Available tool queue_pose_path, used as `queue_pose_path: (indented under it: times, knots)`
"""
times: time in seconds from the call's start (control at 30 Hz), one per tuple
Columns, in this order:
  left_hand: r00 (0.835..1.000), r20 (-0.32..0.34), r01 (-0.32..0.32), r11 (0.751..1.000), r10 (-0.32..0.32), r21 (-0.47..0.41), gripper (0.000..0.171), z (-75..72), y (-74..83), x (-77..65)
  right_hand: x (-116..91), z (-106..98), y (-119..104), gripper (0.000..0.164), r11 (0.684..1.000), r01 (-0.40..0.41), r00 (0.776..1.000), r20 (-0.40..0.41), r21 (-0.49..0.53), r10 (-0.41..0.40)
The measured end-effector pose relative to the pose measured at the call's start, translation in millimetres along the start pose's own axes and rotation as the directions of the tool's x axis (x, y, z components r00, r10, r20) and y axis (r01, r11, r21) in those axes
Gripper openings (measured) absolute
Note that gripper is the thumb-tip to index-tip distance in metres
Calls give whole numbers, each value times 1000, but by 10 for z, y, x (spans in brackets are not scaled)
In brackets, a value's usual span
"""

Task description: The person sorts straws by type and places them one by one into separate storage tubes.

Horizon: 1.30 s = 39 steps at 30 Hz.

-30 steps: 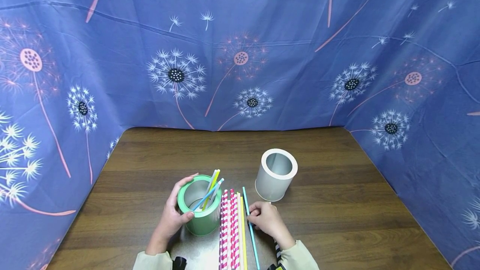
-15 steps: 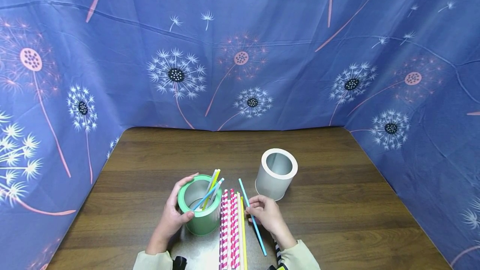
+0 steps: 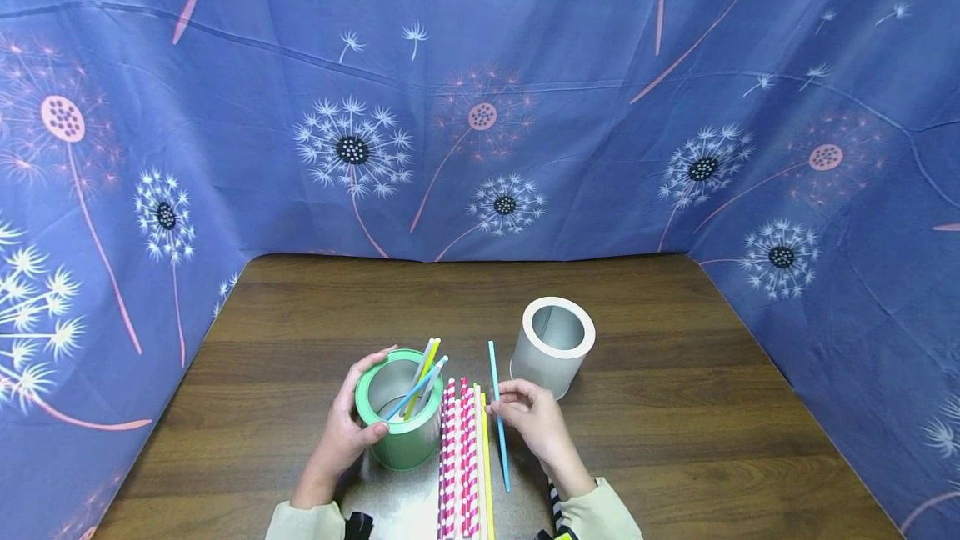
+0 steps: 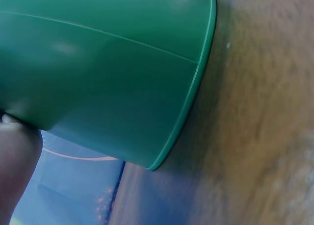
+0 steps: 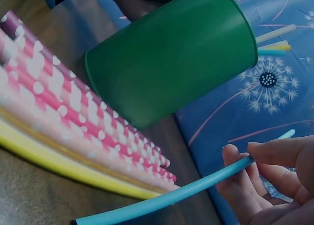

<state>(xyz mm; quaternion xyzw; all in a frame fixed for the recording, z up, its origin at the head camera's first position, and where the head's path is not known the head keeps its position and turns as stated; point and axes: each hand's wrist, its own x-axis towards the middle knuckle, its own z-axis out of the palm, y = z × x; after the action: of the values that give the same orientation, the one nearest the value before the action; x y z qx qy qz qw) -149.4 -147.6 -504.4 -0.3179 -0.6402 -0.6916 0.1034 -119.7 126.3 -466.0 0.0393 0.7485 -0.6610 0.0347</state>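
Right fingers [image 3: 519, 390] pinched round blue straw [image 3: 502, 448], lower centre of frame; green can [image 3: 407, 450] clasped by left fingers [image 3: 358, 372], beside striped straws [image 3: 450, 473].

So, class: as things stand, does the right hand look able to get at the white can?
Probably yes: the white can stands just beyond the right hand, with nothing visible between them. The fingers pinch a blue straw, though, so gripping the can would likely mean putting that down first.
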Motion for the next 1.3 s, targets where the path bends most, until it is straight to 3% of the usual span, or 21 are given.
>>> queue_pose_path:
  times: [0.3, 0.67, 0.83, 1.3]
  knots:
    - [1000, 2, 0, 1000, 0, -6, 77, 10, 4, 4, -19, 22, -154, 24, 999, 47, 998, -45, 22, -46]
    - [1000, 1, -25, 1000, 25, -8, 77, 16, -5, 10, -93, 53, -390, 18, 984, 177, 982, -74, 12, -176]
    - [1000, -5, -27, 1000, 27, -15, 77, 12, 1, 10, -101, 88, -546, 17, 966, 258, 964, -70, 21, -256]
    - [1000, -10, 9, 1000, -9, 4, 77, 12, 13, -3, -153, 152, -830, 25, 889, 429, 896, 45, 162, -441]
